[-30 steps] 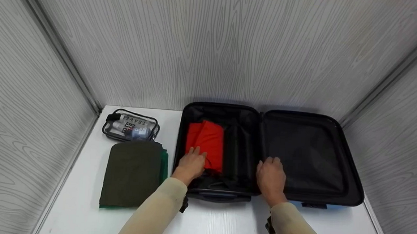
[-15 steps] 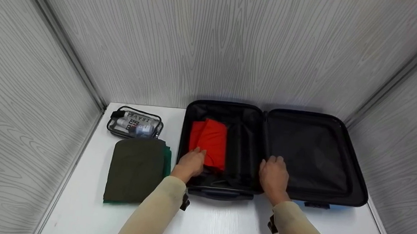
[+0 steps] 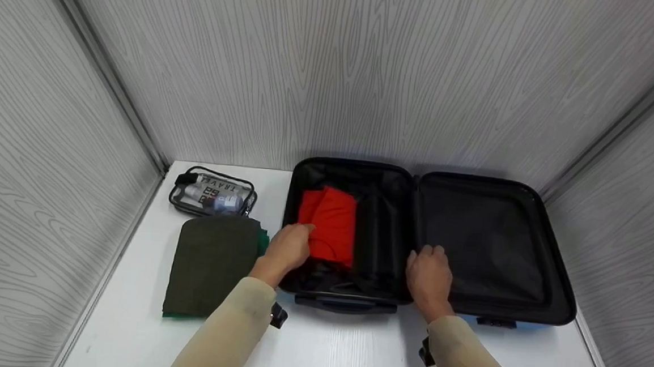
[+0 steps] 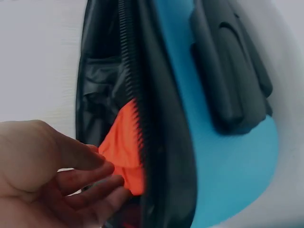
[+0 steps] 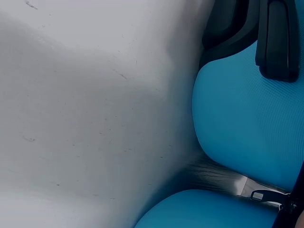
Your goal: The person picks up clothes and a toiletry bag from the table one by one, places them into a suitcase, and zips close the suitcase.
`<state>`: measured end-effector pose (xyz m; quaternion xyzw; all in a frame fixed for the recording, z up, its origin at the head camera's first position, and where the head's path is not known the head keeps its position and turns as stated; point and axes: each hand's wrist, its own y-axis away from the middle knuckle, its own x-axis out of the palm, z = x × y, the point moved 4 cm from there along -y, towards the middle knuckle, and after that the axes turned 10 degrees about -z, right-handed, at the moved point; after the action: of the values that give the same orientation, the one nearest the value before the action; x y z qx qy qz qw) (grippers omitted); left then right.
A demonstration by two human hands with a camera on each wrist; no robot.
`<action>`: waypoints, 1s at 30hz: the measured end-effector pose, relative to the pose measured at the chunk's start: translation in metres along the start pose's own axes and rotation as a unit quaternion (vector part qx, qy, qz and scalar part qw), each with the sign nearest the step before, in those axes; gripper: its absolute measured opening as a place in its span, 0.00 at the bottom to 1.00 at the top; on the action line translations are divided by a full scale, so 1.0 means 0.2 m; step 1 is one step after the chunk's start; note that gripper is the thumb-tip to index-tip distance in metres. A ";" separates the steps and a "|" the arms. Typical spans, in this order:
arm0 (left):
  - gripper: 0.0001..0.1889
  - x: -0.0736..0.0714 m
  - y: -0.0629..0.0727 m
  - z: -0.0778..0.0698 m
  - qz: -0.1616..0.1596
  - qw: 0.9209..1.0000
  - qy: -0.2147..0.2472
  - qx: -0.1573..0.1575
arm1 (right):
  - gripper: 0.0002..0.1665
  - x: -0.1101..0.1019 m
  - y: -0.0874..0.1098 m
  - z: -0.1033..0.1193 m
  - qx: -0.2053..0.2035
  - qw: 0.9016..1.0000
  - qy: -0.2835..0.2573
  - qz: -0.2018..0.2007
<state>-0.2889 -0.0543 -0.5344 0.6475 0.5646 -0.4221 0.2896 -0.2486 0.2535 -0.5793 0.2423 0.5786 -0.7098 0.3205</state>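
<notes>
An open suitcase (image 3: 345, 298) lies with a black interior and a blue shell. A folded red garment (image 3: 336, 224) is in its left half. My left hand (image 3: 286, 249) is at the garment's left edge, over the suitcase's left rim. In the left wrist view its thumb and fingers are loosely bent beside the red cloth, with no cloth plainly pinched. At the middle hinge side, my right hand (image 3: 429, 277) holds the rim of the right half, its fingertips hidden. The right wrist view shows mostly the blue shell (image 5: 247, 114) and a zipper pull (image 5: 268, 195).
Left of the suitcase lies a folded dark olive garment (image 3: 211, 267) with green cloth (image 3: 262, 242) at its edge. Behind it is a clear travel pouch (image 3: 213, 192) holding small bottles. Grey wood-patterned walls (image 3: 350, 77) stand at the back and both sides of the white table (image 3: 339, 354).
My left hand has moved left and slightly up, off the red garment's lower part toward the suitcase's left rim. The right hand keeps its place on the rim.
</notes>
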 end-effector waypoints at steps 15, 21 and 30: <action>0.10 -0.36 0.19 0.40 -0.125 0.983 0.057 -0.125 | 0.19 0.01 0.00 -0.01 0.040 0.998 -0.005 0.050; 0.13 -0.41 0.30 0.61 -0.115 0.974 0.041 -0.189 | 0.19 0.00 0.00 0.00 0.013 0.999 0.003 0.029; 0.15 -0.44 0.46 0.90 -0.088 0.962 0.014 -0.256 | 0.19 0.01 0.00 -0.01 0.019 0.999 -0.002 0.045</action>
<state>-0.2393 -0.2685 -0.5537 0.5055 0.7125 -0.2777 0.3997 -0.2491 0.2545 -0.5809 0.2732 0.5526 -0.7060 0.3486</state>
